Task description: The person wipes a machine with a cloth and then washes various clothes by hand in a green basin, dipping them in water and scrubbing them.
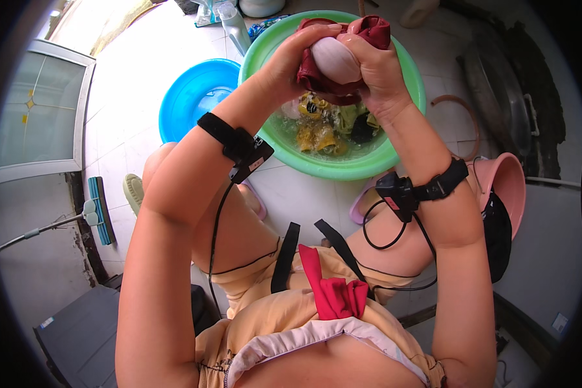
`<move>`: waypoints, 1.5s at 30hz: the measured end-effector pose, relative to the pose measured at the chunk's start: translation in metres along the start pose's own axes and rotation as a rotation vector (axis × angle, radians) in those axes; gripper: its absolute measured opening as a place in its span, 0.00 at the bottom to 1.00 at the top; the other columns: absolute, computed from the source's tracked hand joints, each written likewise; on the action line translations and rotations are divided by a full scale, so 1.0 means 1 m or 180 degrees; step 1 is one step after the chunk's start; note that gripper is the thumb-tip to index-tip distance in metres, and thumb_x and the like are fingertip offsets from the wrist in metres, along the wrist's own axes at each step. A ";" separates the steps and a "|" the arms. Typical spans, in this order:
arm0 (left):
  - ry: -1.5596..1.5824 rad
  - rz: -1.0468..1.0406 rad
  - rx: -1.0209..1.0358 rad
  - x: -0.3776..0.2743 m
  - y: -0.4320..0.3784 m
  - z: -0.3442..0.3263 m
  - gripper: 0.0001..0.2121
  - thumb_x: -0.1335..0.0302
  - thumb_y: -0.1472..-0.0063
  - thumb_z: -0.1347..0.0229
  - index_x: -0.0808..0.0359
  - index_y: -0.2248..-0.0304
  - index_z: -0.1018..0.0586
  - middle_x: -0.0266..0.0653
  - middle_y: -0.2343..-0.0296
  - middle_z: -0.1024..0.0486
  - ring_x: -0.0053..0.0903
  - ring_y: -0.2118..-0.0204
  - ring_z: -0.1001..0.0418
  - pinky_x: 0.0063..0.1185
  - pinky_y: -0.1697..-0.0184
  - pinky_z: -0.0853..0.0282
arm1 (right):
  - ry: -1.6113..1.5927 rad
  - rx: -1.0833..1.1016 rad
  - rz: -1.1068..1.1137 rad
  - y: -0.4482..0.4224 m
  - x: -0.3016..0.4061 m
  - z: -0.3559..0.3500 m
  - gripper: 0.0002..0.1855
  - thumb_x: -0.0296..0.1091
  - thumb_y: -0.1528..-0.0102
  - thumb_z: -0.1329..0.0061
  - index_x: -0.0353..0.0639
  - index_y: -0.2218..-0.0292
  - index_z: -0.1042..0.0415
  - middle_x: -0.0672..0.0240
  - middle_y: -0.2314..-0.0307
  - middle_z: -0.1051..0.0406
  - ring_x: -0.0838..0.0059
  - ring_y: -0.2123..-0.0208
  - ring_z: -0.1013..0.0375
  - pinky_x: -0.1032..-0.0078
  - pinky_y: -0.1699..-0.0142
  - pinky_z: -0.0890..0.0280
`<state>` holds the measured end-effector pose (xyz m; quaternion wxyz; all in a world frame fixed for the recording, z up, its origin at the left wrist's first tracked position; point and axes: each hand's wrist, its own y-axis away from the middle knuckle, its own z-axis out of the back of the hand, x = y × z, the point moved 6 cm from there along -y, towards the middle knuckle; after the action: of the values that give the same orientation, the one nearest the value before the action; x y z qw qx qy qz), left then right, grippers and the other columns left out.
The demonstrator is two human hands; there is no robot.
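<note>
Both of my hands grip a bunched dark red cloth (376,32) with a pale, rounded part (336,60) bulging between them. My left hand (296,58) is on its left side, and my right hand (380,68) is on its right. They are raised over a large green plastic basin (320,170). Below the cloth, water in the basin holds wet yellow cloth (315,138), light green cloth (347,119) and a black piece (362,130). The cloth hides part of the basin's inside.
A blue plastic basin (179,111) stands against the green one on the left. Behind are a bottle (234,26) and a packet (207,13). A hose (470,114) and a pink bucket (513,194) are at the right, a sponge mop (101,211) at the left.
</note>
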<state>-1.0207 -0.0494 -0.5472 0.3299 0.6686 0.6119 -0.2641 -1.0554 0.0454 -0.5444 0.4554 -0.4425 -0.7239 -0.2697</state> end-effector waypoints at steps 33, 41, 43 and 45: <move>0.0536 0.0411 -0.0305 0.005 -0.009 0.000 0.11 0.66 0.45 0.56 0.61 0.63 0.32 0.35 0.68 0.30 0.26 0.67 0.31 0.25 0.63 0.35 | 0.1923 -0.0753 0.1574 0.008 0.018 -0.009 0.10 0.28 0.63 0.53 0.39 0.76 0.37 0.66 0.77 0.38 0.73 0.74 0.37 0.78 0.67 0.40; -0.0517 -0.0377 0.0338 -0.024 -0.006 -0.016 0.14 0.68 0.45 0.52 0.64 0.60 0.33 0.36 0.66 0.32 0.22 0.63 0.34 0.21 0.61 0.38 | 0.0159 -0.0582 0.0251 0.005 0.006 -0.005 0.08 0.29 0.62 0.49 0.45 0.75 0.34 0.77 0.78 0.33 0.84 0.76 0.34 0.82 0.67 0.39; -0.0243 -0.0227 0.0324 -0.019 -0.006 -0.013 0.13 0.67 0.45 0.53 0.64 0.61 0.33 0.36 0.67 0.31 0.22 0.64 0.33 0.20 0.62 0.37 | 0.0691 -0.0505 0.0679 0.008 0.018 -0.016 0.12 0.25 0.58 0.52 0.40 0.68 0.35 0.70 0.74 0.33 0.80 0.70 0.33 0.82 0.65 0.37; 0.0029 -0.0084 0.0309 -0.016 -0.006 -0.011 0.12 0.66 0.44 0.54 0.64 0.62 0.33 0.36 0.68 0.30 0.22 0.66 0.32 0.19 0.63 0.35 | 0.0733 -0.0713 0.0729 0.010 0.022 -0.021 0.11 0.28 0.60 0.47 0.43 0.72 0.34 0.72 0.76 0.32 0.78 0.68 0.32 0.78 0.62 0.38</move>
<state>-1.0294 -0.0504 -0.5288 0.2908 0.6768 0.6086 -0.2948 -1.0414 0.0421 -0.5159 0.5109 -0.5360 -0.5775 -0.3438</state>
